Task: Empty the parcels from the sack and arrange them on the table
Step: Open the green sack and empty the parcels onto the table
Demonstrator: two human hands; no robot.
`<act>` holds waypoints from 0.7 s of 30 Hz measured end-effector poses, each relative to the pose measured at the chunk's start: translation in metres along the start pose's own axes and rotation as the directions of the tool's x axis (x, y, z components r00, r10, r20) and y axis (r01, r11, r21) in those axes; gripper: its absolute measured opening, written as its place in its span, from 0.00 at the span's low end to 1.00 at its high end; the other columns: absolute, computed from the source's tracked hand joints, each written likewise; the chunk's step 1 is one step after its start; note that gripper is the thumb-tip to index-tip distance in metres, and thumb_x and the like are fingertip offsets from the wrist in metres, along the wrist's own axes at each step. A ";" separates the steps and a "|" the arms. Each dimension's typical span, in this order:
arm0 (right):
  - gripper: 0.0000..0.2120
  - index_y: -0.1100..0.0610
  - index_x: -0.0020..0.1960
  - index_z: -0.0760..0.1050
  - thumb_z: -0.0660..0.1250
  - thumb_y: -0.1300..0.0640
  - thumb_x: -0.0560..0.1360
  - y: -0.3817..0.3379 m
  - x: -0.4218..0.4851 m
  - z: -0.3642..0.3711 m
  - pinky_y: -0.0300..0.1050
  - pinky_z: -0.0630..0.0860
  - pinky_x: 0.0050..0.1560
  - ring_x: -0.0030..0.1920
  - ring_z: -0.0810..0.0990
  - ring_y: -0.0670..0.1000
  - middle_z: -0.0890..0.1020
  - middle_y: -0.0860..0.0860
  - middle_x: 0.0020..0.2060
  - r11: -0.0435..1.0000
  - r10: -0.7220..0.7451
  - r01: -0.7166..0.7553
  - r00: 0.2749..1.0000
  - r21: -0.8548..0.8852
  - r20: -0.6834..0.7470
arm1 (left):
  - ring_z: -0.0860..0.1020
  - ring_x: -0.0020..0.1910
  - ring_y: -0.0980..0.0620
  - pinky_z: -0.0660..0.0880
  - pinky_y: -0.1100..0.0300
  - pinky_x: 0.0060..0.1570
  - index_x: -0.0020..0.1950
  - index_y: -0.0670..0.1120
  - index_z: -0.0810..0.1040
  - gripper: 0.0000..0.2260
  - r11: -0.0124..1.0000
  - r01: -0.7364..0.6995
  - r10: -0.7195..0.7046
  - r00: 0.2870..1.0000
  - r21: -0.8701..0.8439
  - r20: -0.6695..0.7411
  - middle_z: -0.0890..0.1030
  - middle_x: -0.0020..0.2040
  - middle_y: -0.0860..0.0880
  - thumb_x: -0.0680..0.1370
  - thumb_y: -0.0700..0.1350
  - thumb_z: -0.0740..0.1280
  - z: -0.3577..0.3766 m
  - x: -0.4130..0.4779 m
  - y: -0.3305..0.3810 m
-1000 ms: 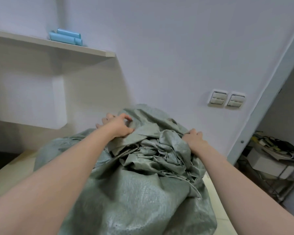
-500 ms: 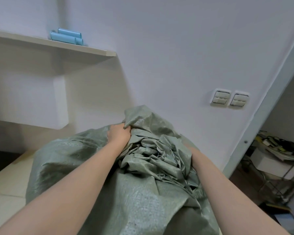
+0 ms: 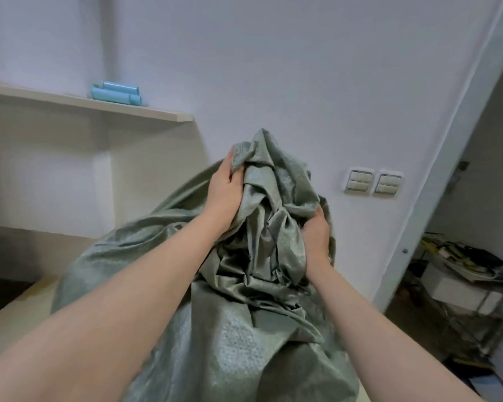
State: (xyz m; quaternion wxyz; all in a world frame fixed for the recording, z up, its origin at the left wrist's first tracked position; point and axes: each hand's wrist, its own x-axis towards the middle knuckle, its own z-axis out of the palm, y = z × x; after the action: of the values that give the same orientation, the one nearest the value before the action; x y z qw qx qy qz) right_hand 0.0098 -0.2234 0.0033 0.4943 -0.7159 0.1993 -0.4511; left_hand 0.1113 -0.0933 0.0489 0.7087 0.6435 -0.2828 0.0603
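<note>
A big grey-green woven sack (image 3: 233, 343) bulges in front of me on a pale table (image 3: 21, 309). Its gathered, crumpled neck rises at the centre. My left hand (image 3: 225, 192) grips the top fold of the neck from the left. My right hand (image 3: 317, 236) grips the bunched fabric lower on the right side, fingers sunk into the folds. No parcels show; the sack hides whatever is inside.
A pale shelf (image 3: 145, 111) on the left wall carries light blue rolls (image 3: 116, 92). Two switch plates (image 3: 372, 182) sit on the white wall behind the sack. At right, a door frame (image 3: 436, 198) opens onto a cluttered metal rack (image 3: 465, 285).
Both hands have pulled the sack's neck up and closer together. The left hand went from resting on the folds to gripping the raised top edge; the right hand took hold lower down.
</note>
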 end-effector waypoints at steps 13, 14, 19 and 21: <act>0.18 0.62 0.60 0.78 0.60 0.58 0.73 0.031 -0.002 0.000 0.52 0.59 0.61 0.62 0.67 0.55 0.79 0.60 0.59 0.680 -0.502 0.413 0.865 -0.606 0.026 | 0.72 0.66 0.43 0.52 0.33 0.71 0.58 0.59 0.75 0.11 0.897 0.053 -0.083 0.995 0.440 0.051 0.79 0.61 0.49 0.80 0.58 0.58 -0.014 -0.015 -0.014; 0.18 0.61 0.54 0.80 0.57 0.58 0.72 0.031 -0.005 -0.001 0.50 0.58 0.55 0.59 0.66 0.54 0.80 0.59 0.56 0.640 -0.522 0.418 0.852 -0.644 0.035 | 0.71 0.67 0.44 0.48 0.35 0.73 0.64 0.54 0.71 0.15 0.866 0.103 -0.131 0.991 0.489 0.023 0.78 0.62 0.50 0.80 0.58 0.59 -0.016 -0.017 -0.015; 0.21 0.60 0.46 0.81 0.52 0.53 0.68 0.012 -0.014 -0.008 0.67 0.55 0.64 0.62 0.69 0.59 0.77 0.56 0.56 0.553 -0.494 0.409 0.863 -0.726 0.109 | 0.64 0.73 0.45 0.38 0.33 0.71 0.76 0.59 0.53 0.27 0.905 0.073 -0.107 0.993 0.420 0.057 0.71 0.70 0.51 0.79 0.54 0.60 -0.023 -0.026 -0.006; 0.16 0.57 0.49 0.80 0.61 0.47 0.73 0.010 -0.010 -0.014 0.68 0.51 0.69 0.66 0.63 0.60 0.70 0.56 0.63 0.472 -0.288 0.304 0.940 -0.828 0.181 | 0.60 0.75 0.45 0.39 0.30 0.70 0.76 0.66 0.49 0.29 0.909 -0.012 -0.053 0.988 0.417 0.143 0.66 0.75 0.53 0.78 0.62 0.59 -0.026 -0.030 -0.002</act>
State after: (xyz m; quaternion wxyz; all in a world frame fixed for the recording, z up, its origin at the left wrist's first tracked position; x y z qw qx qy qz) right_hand -0.0057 -0.2281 -0.0084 0.0011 -0.8913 0.2619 -0.3701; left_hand 0.0954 -0.0601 0.0327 0.5323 0.7855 -0.3093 0.0631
